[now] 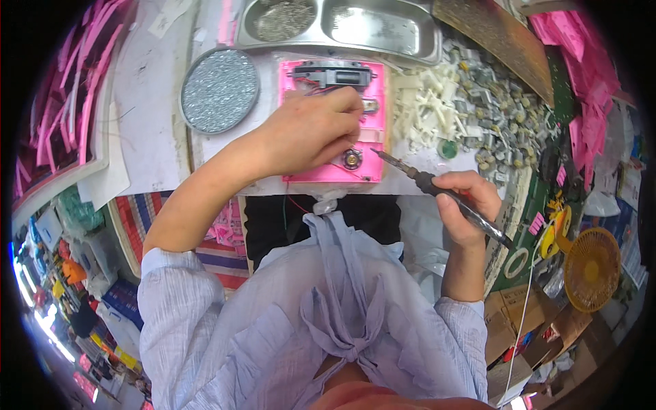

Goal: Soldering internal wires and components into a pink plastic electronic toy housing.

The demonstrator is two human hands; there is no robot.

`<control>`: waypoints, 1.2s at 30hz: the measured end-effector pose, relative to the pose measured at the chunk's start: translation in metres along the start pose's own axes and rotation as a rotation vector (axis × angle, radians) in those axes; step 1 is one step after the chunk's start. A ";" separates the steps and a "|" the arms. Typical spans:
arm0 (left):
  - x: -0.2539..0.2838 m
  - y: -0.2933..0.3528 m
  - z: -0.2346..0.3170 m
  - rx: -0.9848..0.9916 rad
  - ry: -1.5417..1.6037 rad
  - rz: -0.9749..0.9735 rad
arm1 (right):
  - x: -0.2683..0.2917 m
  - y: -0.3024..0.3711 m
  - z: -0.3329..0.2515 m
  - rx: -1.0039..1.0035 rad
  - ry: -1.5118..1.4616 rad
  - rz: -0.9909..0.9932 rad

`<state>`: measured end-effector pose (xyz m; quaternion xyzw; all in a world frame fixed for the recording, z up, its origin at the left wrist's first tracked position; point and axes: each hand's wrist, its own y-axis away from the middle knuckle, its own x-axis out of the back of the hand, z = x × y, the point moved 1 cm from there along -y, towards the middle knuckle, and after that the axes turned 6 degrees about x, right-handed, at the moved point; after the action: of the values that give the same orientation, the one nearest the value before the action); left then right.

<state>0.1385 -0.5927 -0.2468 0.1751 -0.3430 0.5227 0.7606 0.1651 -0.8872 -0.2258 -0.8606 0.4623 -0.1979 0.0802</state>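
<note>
A pink plastic housing (pixel 372 171) lies on the work table in front of me, with a black mechanism (pixel 345 76) along its far end and a small round metal part (pixel 352 159) near its close edge. My left hand (pixel 316 128) rests over the housing, its fingers curled down into it; what they grip, if anything, is hidden beneath them. In my right hand (pixel 475 199) is a soldering iron (pixel 425 180), held like a pen with its tip pointing left. That tip hovers by the housing's right side, close to the round part. Thin wires run inside the housing.
A round dish (pixel 220 90) of small shiny metal pieces stands to the left. Behind the housing sits a steel tray (pixel 383 52) with compartments. White plastic parts (pixel 427 102) and many small metal motors (pixel 502 113) are heaped at right. Pink strips (pixel 85 89) fill the far left.
</note>
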 end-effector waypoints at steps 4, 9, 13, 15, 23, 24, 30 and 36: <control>0.007 0.005 0.000 0.085 0.091 -0.016 | 0.003 -0.004 0.001 -0.007 0.016 -0.024; 0.006 0.004 0.001 0.105 0.137 -0.021 | -0.002 -0.003 0.002 -0.031 -0.015 0.000; 0.005 0.005 0.003 0.078 0.077 -0.010 | 0.003 -0.003 0.005 -0.012 0.049 -0.058; 0.006 0.004 0.003 0.084 0.104 0.005 | -0.001 -0.004 0.003 -0.011 0.023 -0.038; 0.004 0.007 0.002 0.180 0.105 0.313 | -0.001 -0.002 0.004 0.018 0.013 -0.003; 0.003 0.008 0.001 0.189 0.097 0.336 | 0.000 -0.002 0.004 0.025 0.016 -0.008; 0.002 0.006 0.002 0.152 0.080 0.253 | 0.000 -0.001 0.003 -0.004 -0.013 -0.002; -0.001 0.006 -0.001 0.050 -0.010 0.156 | 0.002 0.002 0.006 -0.001 -0.015 -0.010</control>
<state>0.1328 -0.5904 -0.2493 0.1694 -0.3463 0.5878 0.7113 0.1667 -0.8907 -0.2310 -0.8644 0.4574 -0.1918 0.0822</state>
